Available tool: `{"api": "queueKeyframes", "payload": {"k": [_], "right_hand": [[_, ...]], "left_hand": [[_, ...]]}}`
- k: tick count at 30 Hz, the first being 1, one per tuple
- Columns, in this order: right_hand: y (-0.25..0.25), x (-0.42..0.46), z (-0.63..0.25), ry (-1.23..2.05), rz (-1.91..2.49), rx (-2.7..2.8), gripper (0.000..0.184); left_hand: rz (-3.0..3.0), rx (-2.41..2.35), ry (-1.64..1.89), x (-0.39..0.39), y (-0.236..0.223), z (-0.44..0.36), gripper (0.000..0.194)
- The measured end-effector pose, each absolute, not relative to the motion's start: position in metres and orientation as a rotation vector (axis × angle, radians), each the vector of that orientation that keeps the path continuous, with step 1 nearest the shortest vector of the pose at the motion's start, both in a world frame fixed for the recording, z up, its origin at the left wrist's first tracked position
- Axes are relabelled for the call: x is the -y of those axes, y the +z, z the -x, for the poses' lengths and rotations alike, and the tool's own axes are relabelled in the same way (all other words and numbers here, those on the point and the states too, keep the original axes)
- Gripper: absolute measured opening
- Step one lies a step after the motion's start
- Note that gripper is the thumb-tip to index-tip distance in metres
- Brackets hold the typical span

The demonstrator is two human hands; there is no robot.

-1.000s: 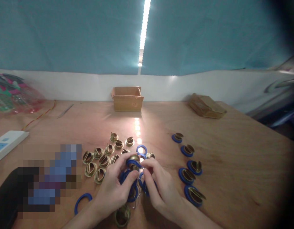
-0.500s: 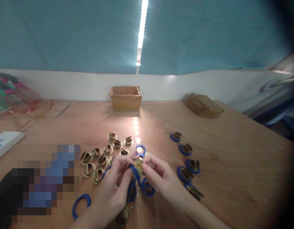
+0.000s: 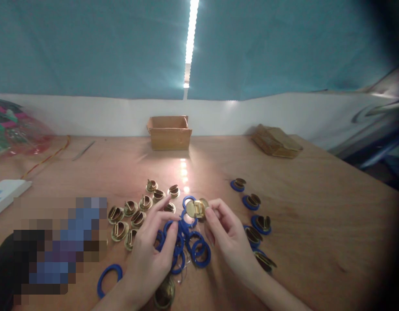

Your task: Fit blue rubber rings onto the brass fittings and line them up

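My left hand (image 3: 154, 246) hovers over a loose heap of blue rings (image 3: 201, 254). Its thumb and index finger close on a blue ring (image 3: 169, 225) at the heap's left side, while the other fingers are stretched out. In my right hand (image 3: 227, 237), thumb and fingers pinch a brass-coloured clasp (image 3: 196, 209), its round plate facing left. That clasp is held above the heap, apart from my left fingers. A brass piece (image 3: 164, 293) lies under my left wrist, partly hidden. Thin metal wire loops (image 3: 184, 268) show among the rings.
Several brass pieces (image 3: 120, 231) lie to the left. On the right is a curved row of brass pieces on blue rings (image 3: 261, 224). One blue ring (image 3: 100, 276) lies at front left. Behind stand a cardboard box (image 3: 170, 140) and a brown packet (image 3: 277, 141). A power strip (image 3: 11, 190) is far left.
My hands have moved apart. The brass clasp has come away from the blue ring and gone up and to the right in my right hand, uncovering more of the ring heap.
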State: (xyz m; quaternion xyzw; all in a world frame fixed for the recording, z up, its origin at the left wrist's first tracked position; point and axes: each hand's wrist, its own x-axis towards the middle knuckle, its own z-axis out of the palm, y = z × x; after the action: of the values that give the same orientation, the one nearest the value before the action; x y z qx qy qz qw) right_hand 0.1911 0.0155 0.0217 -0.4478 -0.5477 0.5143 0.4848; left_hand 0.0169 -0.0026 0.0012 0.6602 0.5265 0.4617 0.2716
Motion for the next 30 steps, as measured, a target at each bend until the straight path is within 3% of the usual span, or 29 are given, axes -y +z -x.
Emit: {"api": "queueKeyframes", "payload": {"k": [7, 11, 17, 30], "right_hand": [[0.013, -0.007, -0.194, 0.855, 1.052, 1.774, 0.013], [0.011, -0.002, -0.193, 0.581, 0.905, 2.099, 0.009], [0.011, -0.003, -0.192, 0.525, 0.904, 2.146, 0.019], [0.014, 0.0, -0.193, 0.461, 0.828, 2.201, 0.015]], "left_hand": [[-1.847, -1.346, 1.162, 0.006, 0.002, -0.018, 0.033], [-1.873, -1.244, 1.046, 0.01, 0.002, -0.017, 0.032], [-1.759, -1.139, 0.96, 0.011, 0.007, -0.014, 0.031], [-1.791, -1.026, 0.971, 0.01, 0.012, -0.011, 0.022]]}}
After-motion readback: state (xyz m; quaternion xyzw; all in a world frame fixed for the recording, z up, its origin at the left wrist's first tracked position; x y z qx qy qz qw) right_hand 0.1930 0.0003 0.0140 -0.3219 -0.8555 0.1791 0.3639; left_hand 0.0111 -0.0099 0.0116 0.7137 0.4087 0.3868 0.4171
